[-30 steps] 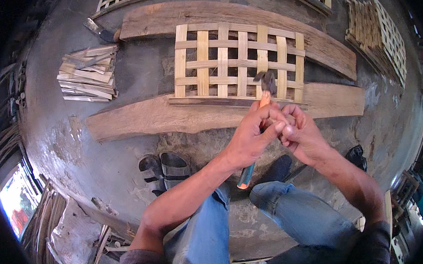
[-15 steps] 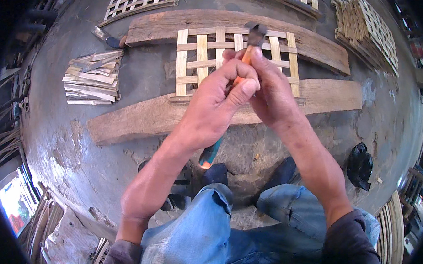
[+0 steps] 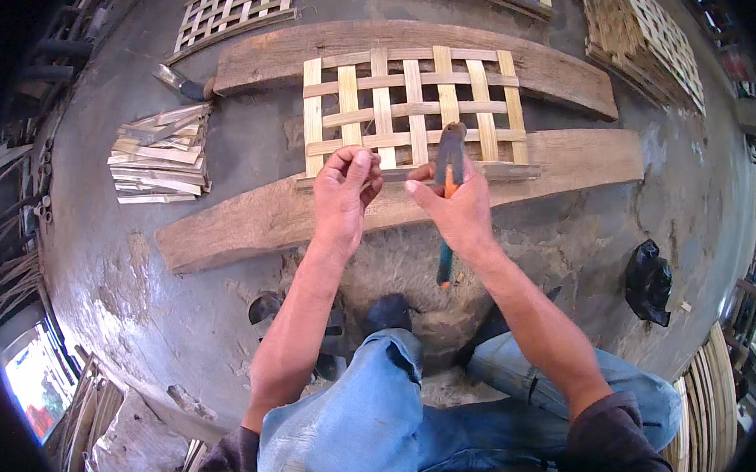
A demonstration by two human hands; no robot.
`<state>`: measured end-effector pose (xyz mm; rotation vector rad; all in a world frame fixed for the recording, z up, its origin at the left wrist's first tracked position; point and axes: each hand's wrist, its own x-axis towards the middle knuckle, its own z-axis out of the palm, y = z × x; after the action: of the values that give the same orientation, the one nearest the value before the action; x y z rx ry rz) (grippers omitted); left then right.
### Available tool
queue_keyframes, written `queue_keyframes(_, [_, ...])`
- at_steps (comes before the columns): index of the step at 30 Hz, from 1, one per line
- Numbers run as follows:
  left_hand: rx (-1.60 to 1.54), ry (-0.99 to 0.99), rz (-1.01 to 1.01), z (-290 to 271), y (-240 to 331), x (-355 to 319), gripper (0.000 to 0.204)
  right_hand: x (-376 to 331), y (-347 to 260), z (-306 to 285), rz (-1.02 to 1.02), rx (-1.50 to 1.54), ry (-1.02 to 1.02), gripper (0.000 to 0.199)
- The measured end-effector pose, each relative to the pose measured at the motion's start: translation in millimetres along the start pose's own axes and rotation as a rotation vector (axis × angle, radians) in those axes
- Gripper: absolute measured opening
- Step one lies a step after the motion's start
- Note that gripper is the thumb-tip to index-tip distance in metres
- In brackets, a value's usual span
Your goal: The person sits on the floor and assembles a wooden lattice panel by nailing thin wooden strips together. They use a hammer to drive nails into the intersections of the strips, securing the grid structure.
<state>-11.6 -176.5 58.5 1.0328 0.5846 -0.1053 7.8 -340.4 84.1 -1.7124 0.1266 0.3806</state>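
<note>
Holds a hammer (image 3: 450, 153) by a woven lattice (image 3: 381, 108) set along the far edge of the near plank (image 3: 249, 226), right of a strip pile (image 3: 159, 162); curls right hand (image 3: 463, 204) fingers round it; pinches left hand (image 3: 340, 195) fingers together, cannot tell whether on anything.

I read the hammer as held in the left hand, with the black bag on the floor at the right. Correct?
No: the head view shows the hammer in the right hand, not the left hand. The black bag is indeed on the floor at the right.
</note>
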Motion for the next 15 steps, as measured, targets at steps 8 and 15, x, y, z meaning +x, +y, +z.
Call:
queue_keyframes(8, [-0.048, -0.123, -0.08, 9, -5, -9, 0.014, 5, -9, 18, -0.049, 0.157, 0.045, 0.025])
queue_keyframes(15, [0.615, -0.03, 0.444, -6, 7, 4, 0.018, 24, -16, 8, -0.107, -0.162, 0.028, 0.026])
